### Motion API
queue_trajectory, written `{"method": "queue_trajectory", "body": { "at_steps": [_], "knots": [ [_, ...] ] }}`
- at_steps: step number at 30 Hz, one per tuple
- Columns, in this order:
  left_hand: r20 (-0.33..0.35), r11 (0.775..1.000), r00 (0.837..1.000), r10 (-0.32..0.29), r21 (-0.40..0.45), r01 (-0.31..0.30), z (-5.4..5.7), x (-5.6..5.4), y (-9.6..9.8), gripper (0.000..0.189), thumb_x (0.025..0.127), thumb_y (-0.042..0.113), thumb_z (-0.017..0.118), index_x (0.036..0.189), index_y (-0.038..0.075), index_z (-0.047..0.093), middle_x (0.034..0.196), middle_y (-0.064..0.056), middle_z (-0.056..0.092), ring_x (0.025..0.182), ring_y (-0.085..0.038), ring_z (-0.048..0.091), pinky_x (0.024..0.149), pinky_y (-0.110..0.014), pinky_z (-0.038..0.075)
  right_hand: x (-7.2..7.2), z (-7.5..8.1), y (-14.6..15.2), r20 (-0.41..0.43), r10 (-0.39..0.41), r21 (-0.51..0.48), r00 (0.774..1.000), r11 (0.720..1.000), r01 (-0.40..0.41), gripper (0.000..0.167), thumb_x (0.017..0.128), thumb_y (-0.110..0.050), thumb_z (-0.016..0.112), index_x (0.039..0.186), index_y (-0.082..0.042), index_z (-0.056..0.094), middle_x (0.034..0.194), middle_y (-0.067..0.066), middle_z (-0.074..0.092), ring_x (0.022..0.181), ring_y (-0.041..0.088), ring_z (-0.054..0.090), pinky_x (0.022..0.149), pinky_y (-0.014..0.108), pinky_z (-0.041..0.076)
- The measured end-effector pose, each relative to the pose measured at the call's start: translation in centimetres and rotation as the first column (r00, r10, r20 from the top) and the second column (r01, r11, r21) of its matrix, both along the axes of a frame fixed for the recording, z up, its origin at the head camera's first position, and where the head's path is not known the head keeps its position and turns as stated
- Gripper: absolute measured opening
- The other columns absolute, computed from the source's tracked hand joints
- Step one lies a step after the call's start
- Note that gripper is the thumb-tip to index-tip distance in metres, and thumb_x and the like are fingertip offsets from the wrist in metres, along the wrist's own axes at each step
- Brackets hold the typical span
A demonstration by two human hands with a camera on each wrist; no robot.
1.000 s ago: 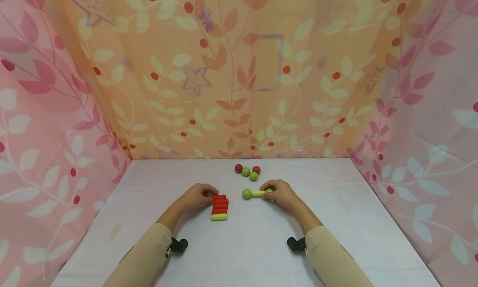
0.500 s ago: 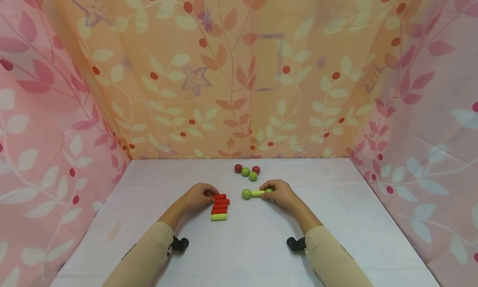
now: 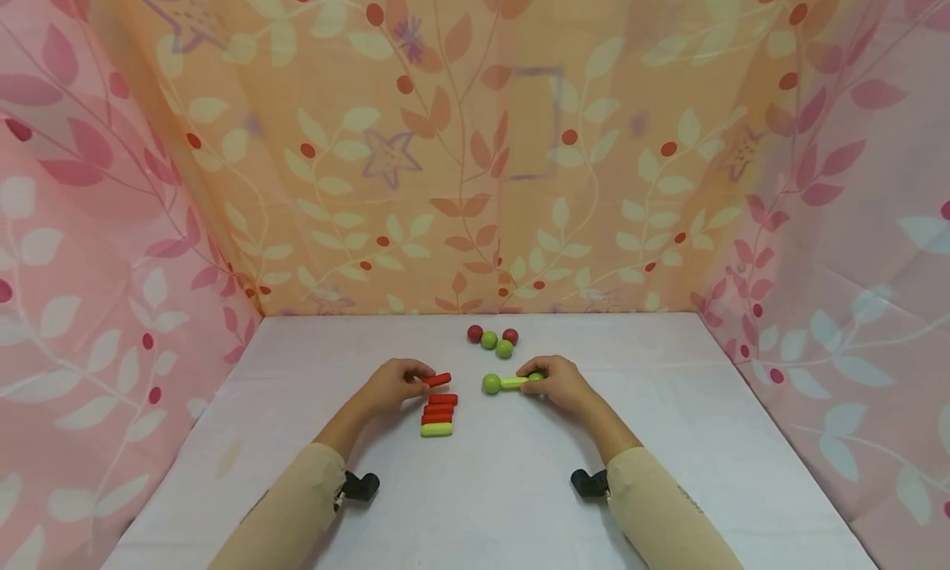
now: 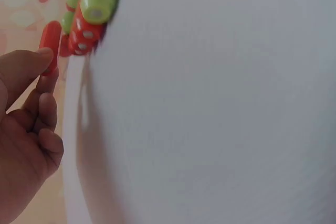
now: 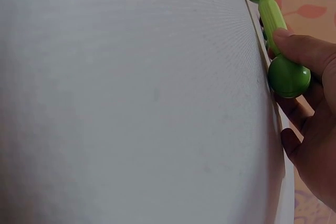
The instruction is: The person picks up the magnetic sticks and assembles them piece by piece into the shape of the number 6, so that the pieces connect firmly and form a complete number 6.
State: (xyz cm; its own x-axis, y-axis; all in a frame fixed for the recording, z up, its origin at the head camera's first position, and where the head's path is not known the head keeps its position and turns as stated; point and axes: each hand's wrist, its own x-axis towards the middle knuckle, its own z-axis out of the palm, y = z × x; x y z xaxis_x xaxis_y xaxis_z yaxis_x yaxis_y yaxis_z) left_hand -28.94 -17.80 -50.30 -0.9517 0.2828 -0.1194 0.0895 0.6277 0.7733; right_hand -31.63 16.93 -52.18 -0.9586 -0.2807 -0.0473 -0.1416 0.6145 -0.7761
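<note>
The left hand pinches a red stick between thumb and fingertips, lifted just clear of the stack it sits above, at the middle of the surface. The right hand grips one end of a green piece: a green stick with a green ball at its left end and another ball under the fingers, lying just right of the stack.

To do this well, the pinch on the red stick should probably stay near its left end, so the free end is open for joining. The stick is best kept level and moved slowly, since the ends appear to hold small metal discs, likely magnets, and may snap sideways toward a ball. The right hand should press the green piece firmly down so it does not roll.

The sticks are short, smooth, rounded rods of glossy plastic. Those left in the stack are three red and one green at the near end, lying side by side and touching. The wrist view shows pale dots in their end faces. The balls are hard, shiny spheres. Four loose balls, two red and two green, cluster just beyond the hands. The surface is a matte white cloth, and leaf-printed fabric walls stand around it.
</note>
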Motion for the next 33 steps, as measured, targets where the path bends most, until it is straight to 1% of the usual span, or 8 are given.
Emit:
{"method": "queue_trajectory", "body": {
  "at_steps": [5,11,17,20,23,26,29,33],
  "knots": [
    [-0.003,0.999,1.0,0.031,0.045,-0.031,0.3,1.2,1.0,0.019,0.08,0.023,0.071,0.098,0.029,0.067,0.091,0.003,0.061,0.084,-0.021,0.051,0.064,-0.031,0.045,0.0,0.1,0.1,0.004,-0.002,-0.008,1.0,1.0,0.002,0.02,0.069,-0.033,0.079,0.086,-0.034,0.068,0.095,-0.012,0.062,0.095,0.015,0.05,0.088,0.037,0.037],
    [0.019,0.997,0.998,0.054,0.056,-0.055,0.1,2.6,2.5,0.018,0.079,0.027,0.072,0.096,0.03,0.066,0.089,0.001,0.06,0.081,-0.022,0.051,0.059,-0.03,0.046,0.1,0.3,-0.1,0.0,-0.002,-0.003,1.0,1.0,0.002,0.02,0.07,-0.032,0.079,0.087,-0.033,0.069,0.094,-0.012,0.063,0.095,0.016,0.05,0.088,0.038,0.037],
    [-0.038,0.994,0.997,0.064,0.09,-0.061,-0.3,3.7,4.1,0.019,0.079,0.025,0.072,0.097,0.026,0.067,0.087,0.003,0.061,0.08,-0.019,0.053,0.063,-0.029,0.048,0.3,0.4,-0.1,-0.001,-0.014,0.012,1.0,1.0,0.014,0.02,0.07,-0.032,0.079,0.087,-0.033,0.068,0.095,-0.012,0.062,0.095,0.015,0.05,0.087,0.038,0.037],
    [-0.063,0.995,0.996,0.062,0.086,-0.057,-0.6,4.0,4.8,0.021,0.079,0.026,0.072,0.099,0.024,0.067,0.086,0.005,0.063,0.081,-0.017,0.055,0.067,-0.028,0.047,0.3,0.4,-0.1,-0.002,-0.021,0.005,1.0,1.0,0.021,0.02,0.07,-0.031,0.079,0.087,-0.033,0.069,0.095,-0.012,0.062,0.094,0.015,0.05,0.085,0.037,0.039],
    [-0.076,0.993,0.994,0.079,0.089,-0.073,-0.7,4.2,5.5,0.022,0.079,0.026,0.072,0.1,0.023,0.067,0.085,0.007,0.063,0.082,-0.015,0.055,0.069,-0.028,0.047,0.2,0.3,0.0,-0.006,-0.016,-0.002,1.0,1.0,0.016,0.02,0.07,-0.03,0.078,0.087,-0.033,0.069,0.095,-0.012,0.062,0.094,0.016,0.049,0.084,0.036,0.039],
    [-0.087,0.992,0.991,0.104,0.08,-0.097,-0.6,4.2,6.1,0.021,0.078,0.025,0.072,0.099,0.023,0.068,0.084,0.008,0.062,0.082,-0.015,0.055,0.068,-0.028,0.047,0.1,0.1,0.0,-0.001,-0.013,0.006,1.0,1.0,0.013,0.02,0.07,-0.032,0.078,0.087,-0.035,0.068,0.096,-0.013,0.062,0.095,0.016,0.049,0.085,0.035,0.039],
    [-0.105,0.992,0.988,0.114,0.072,-0.106,-0.5,4.2,6.8,0.02,0.078,0.023,0.072,0.097,0.022,0.068,0.083,0.006,0.062,0.08,-0.016,0.054,0.065,-0.027,0.048,0.1,0.2,0.0,0.001,-0.01,0.012,1.0,1.0,0.01,0.02,0.07,-0.032,0.078,0.087,-0.035,0.068,0.097,-0.013,0.062,0.096,0.015,0.049,0.086,0.036,0.039],
    [-0.107,0.991,0.986,0.128,0.059,-0.123,-0.6,4.1,7.5,0.019,0.078,0.023,0.072,0.097,0.021,0.069,0.082,0.005,0.061,0.079,-0.017,0.054,0.062,-0.027,0.048,0.3,0.3,0.0,-0.003,-0.012,0.013,1.0,1.0,0.012,0.02,0.07,-0.032,0.079,0.088,-0.034,0.069,0.097,-0.013,0.062,0.096,0.016,0.049,0.085,0.037,0.039]
  ]
}}
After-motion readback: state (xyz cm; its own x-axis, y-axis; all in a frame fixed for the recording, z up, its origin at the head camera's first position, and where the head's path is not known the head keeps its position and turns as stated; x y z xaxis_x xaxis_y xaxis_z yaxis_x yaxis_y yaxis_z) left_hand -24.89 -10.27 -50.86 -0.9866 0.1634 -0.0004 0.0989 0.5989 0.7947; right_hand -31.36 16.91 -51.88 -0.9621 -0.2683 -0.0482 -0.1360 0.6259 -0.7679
